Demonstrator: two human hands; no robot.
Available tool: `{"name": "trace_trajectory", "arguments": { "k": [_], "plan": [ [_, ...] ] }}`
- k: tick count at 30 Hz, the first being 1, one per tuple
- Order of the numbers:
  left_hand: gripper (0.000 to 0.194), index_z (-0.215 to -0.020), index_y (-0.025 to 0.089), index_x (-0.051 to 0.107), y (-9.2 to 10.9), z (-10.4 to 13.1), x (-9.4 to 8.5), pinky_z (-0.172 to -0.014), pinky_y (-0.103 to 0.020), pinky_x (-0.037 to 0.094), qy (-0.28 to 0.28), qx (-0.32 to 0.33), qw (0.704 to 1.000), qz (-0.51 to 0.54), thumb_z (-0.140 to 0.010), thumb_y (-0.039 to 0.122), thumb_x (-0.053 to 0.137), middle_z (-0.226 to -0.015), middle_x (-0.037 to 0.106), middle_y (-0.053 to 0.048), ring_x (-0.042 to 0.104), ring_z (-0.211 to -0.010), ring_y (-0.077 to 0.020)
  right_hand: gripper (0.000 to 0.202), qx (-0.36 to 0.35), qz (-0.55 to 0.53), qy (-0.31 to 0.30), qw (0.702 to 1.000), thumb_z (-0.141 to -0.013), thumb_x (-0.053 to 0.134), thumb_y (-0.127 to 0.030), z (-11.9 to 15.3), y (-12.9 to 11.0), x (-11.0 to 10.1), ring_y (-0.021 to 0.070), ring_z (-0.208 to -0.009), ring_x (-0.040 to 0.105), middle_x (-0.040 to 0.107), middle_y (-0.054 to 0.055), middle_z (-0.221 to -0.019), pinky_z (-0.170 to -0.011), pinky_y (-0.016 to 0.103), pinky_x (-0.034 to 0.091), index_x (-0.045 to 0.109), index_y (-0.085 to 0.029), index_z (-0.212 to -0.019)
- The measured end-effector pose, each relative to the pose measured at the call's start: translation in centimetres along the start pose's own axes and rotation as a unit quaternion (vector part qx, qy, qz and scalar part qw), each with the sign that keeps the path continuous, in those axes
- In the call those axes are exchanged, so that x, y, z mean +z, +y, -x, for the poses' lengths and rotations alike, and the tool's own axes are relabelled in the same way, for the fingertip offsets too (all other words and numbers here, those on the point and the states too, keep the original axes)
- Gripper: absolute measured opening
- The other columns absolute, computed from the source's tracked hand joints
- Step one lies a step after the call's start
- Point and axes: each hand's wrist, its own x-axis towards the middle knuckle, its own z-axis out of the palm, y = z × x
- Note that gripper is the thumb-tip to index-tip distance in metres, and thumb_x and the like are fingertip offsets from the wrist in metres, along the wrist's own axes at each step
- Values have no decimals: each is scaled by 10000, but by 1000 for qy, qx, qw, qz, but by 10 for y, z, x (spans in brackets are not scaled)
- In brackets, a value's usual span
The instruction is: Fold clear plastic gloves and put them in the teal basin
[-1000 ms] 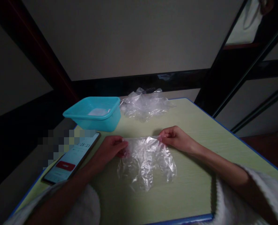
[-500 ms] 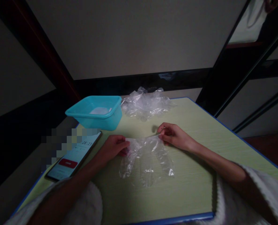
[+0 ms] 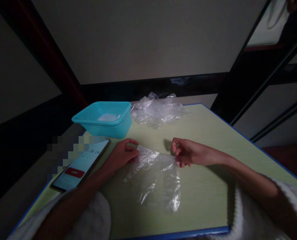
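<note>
A clear disposable plastic glove [image 3: 154, 175] is stretched between my two hands above the table, its finger end towards me. My left hand [image 3: 124, 150] pinches the left corner of its upper edge between thumb and fingers. At the right corner, my right hand [image 3: 188, 153] grips the same edge with curled fingers. Farther back lies a loose pile of clear plastic gloves [image 3: 157, 111], crumpled over each other so single ones are hard to pick out.
A turquoise plastic basin [image 3: 102, 128] stands at the back left, with something whitish inside. In front of it lies a phone [image 3: 80, 166] showing a timer. The pale table [image 3: 208, 200] has a blue edge; a wall panel rises behind it.
My right hand has moved slightly right and towards me, pulling the glove's upper edge into a slant. My left hand keeps its pinch; the glove's fingers have swung.
</note>
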Motion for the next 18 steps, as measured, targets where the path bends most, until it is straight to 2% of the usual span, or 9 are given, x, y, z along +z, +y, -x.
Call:
{"name": "trace_trajectory", "arguments": {
  "k": [3,5,13,16,18],
  "plan": [
    [293,-846,150,519,0,1,2,-391,-163,367,4,18,1000,1,-569,176,612,-453,576,77,541,-406,-105,248,12,-17,-61,998,-698,528,-74,5,-3,3,70,-559,557,575,-39,-660,-450,173,363,344,-194,-813],
    [331,-878,152,511,-1,0,3,-386,-168,364,2,29,1000,4,-565,190,612,-459,569,85,536,-398,-106,271,11,-34,-82,996,-686,536,-71,6,-4,4,77,-581,569,578,-40,-674,-463,174,370,343,-193,-831],
    [361,-926,168,487,-9,-7,4,-384,-182,371,-2,59,998,8,-583,187,598,-486,555,87,540,-395,-115,248,9,-25,-25,999,-712,554,-122,0,-4,8,59,-495,518,519,-73,-604,-402,159,355,333,-206,-790],
    [398,-976,175,462,-11,-12,8,-394,-180,381,14,77,997,12,-602,174,598,-516,557,91,538,-405,-109,234,14,-6,-40,999,-720,549,-126,2,-5,8,67,-497,537,519,-72,-587,-393,158,357,334,-212,-753],
    [419,-1007,179,451,-12,-16,12,-409,-174,389,20,90,996,16,-615,165,597,-545,560,91,547,-425,-102,227,20,4,-81,996,-740,551,-152,5,-6,7,63,-487,529,533,-64,-571,-404,161,372,334,-212,-722]
  ]
}}
